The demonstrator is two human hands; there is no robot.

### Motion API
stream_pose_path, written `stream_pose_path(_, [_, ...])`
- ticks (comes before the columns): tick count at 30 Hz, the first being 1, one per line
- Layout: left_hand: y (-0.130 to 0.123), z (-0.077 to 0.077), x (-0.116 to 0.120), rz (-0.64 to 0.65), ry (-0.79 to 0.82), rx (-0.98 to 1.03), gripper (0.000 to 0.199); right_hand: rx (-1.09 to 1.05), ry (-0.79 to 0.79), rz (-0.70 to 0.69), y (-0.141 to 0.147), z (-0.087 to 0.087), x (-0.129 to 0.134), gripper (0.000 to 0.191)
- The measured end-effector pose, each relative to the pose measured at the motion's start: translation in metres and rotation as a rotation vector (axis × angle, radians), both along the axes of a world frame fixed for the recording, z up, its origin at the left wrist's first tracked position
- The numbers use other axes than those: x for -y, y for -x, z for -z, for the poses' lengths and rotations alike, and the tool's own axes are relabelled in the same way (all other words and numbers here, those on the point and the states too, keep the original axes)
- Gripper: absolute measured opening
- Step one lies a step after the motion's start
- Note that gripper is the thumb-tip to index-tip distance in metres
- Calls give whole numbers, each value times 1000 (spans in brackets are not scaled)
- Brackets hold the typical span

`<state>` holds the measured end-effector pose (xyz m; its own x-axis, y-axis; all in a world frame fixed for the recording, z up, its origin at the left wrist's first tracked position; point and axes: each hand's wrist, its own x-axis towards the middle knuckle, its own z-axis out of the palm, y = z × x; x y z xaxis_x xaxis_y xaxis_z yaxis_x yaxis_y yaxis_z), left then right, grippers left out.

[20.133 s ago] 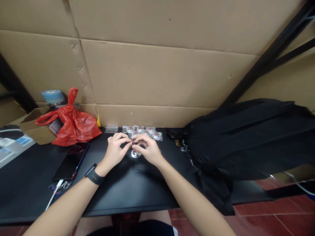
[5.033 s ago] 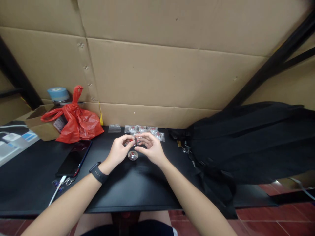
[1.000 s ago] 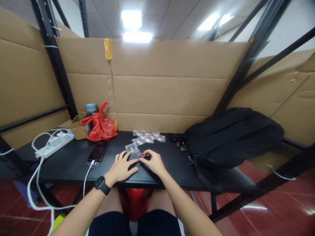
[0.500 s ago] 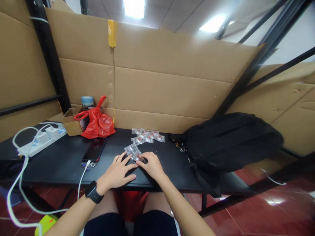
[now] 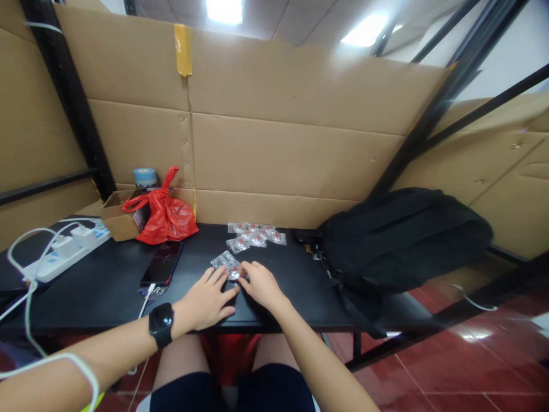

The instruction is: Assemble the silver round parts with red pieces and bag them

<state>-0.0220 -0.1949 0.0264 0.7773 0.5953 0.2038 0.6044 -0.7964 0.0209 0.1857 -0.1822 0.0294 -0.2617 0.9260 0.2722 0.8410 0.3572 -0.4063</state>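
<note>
My left hand (image 5: 209,298) lies on the black tabletop with its fingers spread, the fingertips at the near edge of a crinkled clear plastic wrapper (image 5: 225,260). Against that wrapper is a small clear packet (image 5: 234,274) with a shiny round item and a red mark inside. My right hand (image 5: 261,286) pinches this packet's right edge between thumb and forefinger. Farther back, several similar clear packets (image 5: 258,238) lie in a loose, overlapping group. What exactly the packets contain is too small to make out.
To the left are a phone (image 5: 162,264) on a charging cable, a white power strip (image 5: 64,252), a red plastic bag (image 5: 167,214) and a small cardboard box (image 5: 120,220). A black backpack (image 5: 403,240) lies at the right. Cardboard panels (image 5: 278,154) wall the back.
The view has shifted slightly. My right hand stays at the small packet, its fingers a little differently placed; my left hand stays spread beside it.
</note>
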Motion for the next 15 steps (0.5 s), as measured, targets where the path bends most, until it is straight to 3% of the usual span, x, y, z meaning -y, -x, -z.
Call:
stream_pose_path(10, [0,-2,-6,0,43,-10,46,99,-91,-52,11,-4,-40,23])
stream_pose_path(15, [3,-10,-4,-16,58,-34,39,94,-132,-139,18,2,-61,21])
